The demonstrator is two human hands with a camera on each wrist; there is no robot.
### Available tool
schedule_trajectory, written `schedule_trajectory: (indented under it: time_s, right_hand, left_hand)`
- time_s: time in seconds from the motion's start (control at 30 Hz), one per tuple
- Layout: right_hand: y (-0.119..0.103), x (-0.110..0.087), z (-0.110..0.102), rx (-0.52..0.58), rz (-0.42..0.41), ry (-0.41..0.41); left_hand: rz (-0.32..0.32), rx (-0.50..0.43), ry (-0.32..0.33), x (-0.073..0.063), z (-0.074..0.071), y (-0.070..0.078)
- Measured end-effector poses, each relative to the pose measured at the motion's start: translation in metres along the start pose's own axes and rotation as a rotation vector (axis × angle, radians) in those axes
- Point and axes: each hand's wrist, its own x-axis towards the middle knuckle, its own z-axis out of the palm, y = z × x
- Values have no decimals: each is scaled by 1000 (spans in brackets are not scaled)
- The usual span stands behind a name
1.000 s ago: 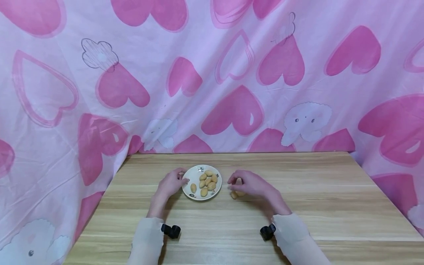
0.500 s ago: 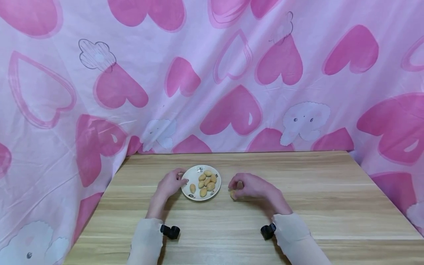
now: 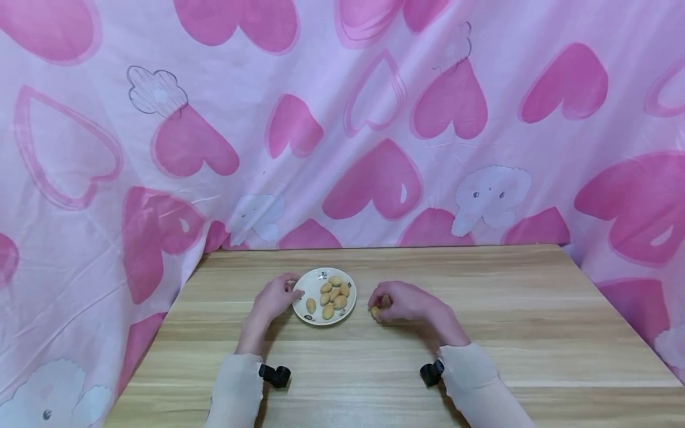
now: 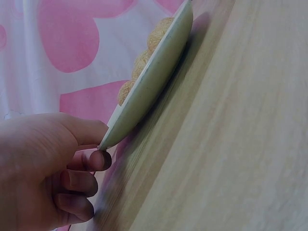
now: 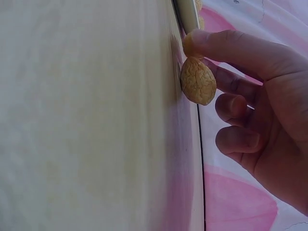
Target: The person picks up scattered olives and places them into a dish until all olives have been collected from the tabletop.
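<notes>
A white plate (image 3: 311, 279) with small dark marks lies on the wooden table and carries several tan walnuts (image 3: 340, 302). At its left rim, my left hand (image 3: 275, 295) pinches the edge, thumb on top and fingers underneath, as the left wrist view shows. Right of the plate, my right hand (image 3: 408, 302) is low over the table and pinches a walnut (image 5: 189, 44) between thumb and forefinger. Another wrinkled walnut (image 5: 198, 81) sits right beside it, under the hand; the palm hides it in the head view. The other right fingers are loosely curled.
The wooden table (image 3: 342, 374) runs back to a pink curtain (image 3: 364, 119) printed with hearts, which also hangs along both sides. A small black camera (image 3: 276, 375) is worn on the left wrist and another black camera (image 3: 432, 373) on the right.
My right hand has come down slightly, and its thumb and forefinger have closed on a walnut on the table. My left hand keeps its hold on the plate, which has stayed in place.
</notes>
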Motion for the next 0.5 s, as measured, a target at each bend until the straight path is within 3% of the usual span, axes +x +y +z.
schedule_trajectory:
  time_s: [0.5]
  right_hand:
    - [-1,1,-2,11,41,43]
  left_hand:
    - [6,-1,-1,0,-1,-1]
